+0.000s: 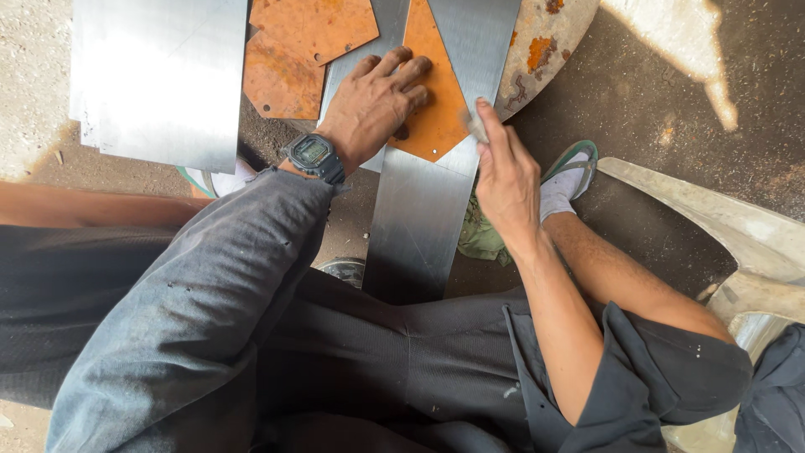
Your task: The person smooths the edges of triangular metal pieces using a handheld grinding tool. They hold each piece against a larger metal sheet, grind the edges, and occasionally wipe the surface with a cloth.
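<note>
Pressing my left hand (377, 101) flat, fingers spread, on the rusty orange plate (432, 109), I keep it pinned against the long shiny steel strip (419, 218) beneath it so neither slides while I work at its edge. My right hand (506, 180) is closed around a small pale wad (476, 126), a scrap of cloth or abrasive as far as I can tell, pinched between thumb and fingers and touching the strip just beside the orange plate's right edge. The two hands sit near each other but apart, one holding down, one rubbing. The strip runs from my lap out over the round rust-spotted worktop (545, 42), its near end resting between my knees, which puts the spot I am working on within easy reach. More orange plates (302, 50) with small holes lie to the left, partly tucked under a second bright sheet (159, 75) at the upper left, kept to the side of the piece in hand. A crumpled green rag (480, 235) lies on the dark floor (654, 109) beside my sandalled foot (566, 180), and a pale plastic chair (738, 243) stands at my right.
</note>
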